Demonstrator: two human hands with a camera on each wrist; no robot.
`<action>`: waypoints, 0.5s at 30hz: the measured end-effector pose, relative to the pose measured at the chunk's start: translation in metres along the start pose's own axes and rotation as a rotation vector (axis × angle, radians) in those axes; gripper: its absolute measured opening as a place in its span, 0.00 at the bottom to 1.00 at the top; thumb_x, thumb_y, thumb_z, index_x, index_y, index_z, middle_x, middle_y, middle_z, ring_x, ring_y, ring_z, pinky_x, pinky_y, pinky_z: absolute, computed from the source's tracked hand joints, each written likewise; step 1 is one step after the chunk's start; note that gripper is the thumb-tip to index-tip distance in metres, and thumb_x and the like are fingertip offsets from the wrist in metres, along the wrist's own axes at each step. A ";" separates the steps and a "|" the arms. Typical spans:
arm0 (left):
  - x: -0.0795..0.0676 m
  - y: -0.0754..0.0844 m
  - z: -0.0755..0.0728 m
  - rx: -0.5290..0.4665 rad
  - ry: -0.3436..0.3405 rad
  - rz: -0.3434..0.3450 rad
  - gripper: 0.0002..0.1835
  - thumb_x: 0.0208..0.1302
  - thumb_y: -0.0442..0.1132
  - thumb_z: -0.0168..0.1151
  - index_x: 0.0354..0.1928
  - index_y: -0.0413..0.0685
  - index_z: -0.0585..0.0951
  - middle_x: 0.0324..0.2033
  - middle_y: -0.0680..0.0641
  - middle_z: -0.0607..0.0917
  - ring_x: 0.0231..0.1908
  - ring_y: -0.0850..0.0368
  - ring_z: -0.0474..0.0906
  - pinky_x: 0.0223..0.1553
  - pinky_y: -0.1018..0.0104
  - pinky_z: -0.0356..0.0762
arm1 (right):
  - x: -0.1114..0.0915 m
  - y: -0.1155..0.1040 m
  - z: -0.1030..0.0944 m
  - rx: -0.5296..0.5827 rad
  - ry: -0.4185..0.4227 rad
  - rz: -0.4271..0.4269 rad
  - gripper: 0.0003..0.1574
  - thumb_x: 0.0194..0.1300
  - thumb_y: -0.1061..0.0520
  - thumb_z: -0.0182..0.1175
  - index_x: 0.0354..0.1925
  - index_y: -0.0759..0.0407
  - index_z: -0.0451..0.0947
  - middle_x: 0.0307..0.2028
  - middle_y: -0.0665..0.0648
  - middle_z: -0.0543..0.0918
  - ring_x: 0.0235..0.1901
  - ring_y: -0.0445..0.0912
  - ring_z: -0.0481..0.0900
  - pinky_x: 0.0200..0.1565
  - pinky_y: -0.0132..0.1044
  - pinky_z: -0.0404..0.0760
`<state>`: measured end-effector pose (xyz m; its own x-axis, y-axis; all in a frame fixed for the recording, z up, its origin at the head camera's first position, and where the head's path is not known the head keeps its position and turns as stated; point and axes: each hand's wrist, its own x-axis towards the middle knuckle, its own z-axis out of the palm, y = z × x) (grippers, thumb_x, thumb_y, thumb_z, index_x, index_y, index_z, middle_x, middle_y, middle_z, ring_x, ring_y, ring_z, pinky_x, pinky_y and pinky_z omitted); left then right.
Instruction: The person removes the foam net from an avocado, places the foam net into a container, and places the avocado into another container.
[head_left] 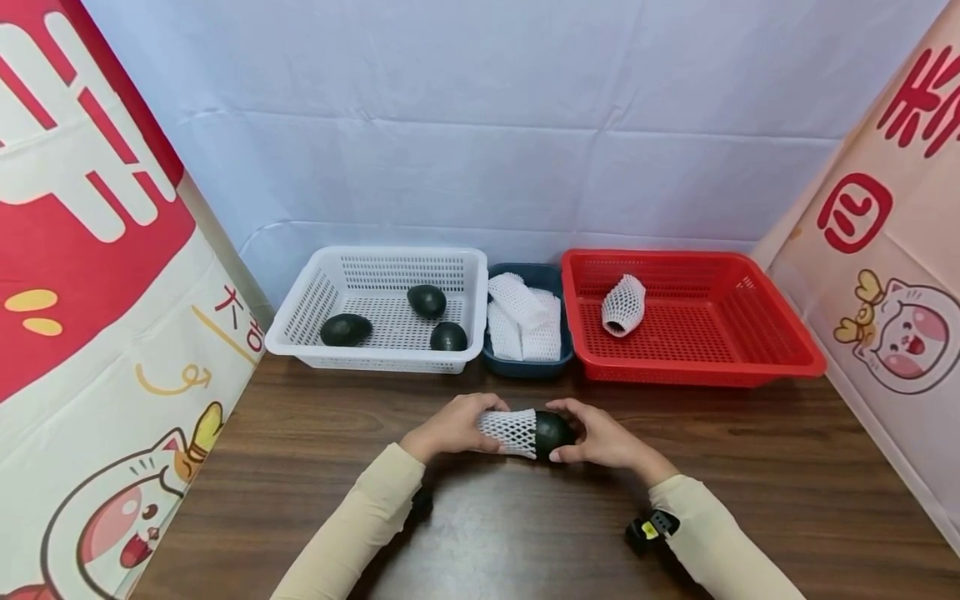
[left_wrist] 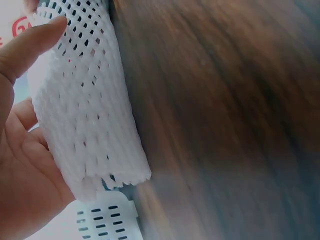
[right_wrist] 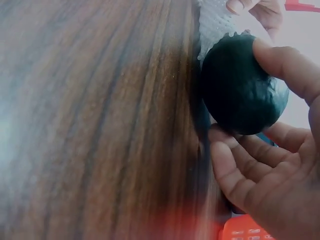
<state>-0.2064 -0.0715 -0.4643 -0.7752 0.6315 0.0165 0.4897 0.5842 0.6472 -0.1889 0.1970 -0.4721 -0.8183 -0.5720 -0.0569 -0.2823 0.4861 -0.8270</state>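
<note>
A dark green avocado (head_left: 552, 434) lies sideways low over the table, its left part inside a white foam net sleeve (head_left: 512, 432). My left hand (head_left: 459, 425) grips the sleeve from the left, thumb on the near side and fingers behind it. In the left wrist view the sleeve's loose end (left_wrist: 107, 160) hangs flat past the palm. My right hand (head_left: 603, 435) holds the avocado's bare right end between thumb and curled fingers. Seen from the right wrist, the net's edge circles the avocado (right_wrist: 242, 85) beyond the thumb.
Behind the hands stand a white basket (head_left: 390, 358) with three avocados, a small dark blue bin (head_left: 528, 367) of foam net sleeves, and a red basket (head_left: 697, 371). Inside the red one lies a sleeved avocado (head_left: 624, 306). A pale cloth wall (head_left: 480, 167) rises behind them.
</note>
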 end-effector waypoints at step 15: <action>0.009 0.007 0.012 0.040 -0.029 0.018 0.27 0.45 0.46 0.74 0.49 0.51 0.76 0.38 0.56 0.79 0.35 0.64 0.73 0.38 0.73 0.70 | 0.014 -0.009 0.012 -0.162 0.020 -0.088 0.40 0.47 0.46 0.72 0.54 0.62 0.70 0.45 0.54 0.77 0.42 0.46 0.74 0.44 0.42 0.72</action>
<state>-0.2053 -0.0551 -0.4688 -0.7546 0.6562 0.0059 0.5195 0.5918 0.6163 -0.1919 0.1763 -0.4721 -0.7959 -0.6049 0.0244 -0.4294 0.5356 -0.7271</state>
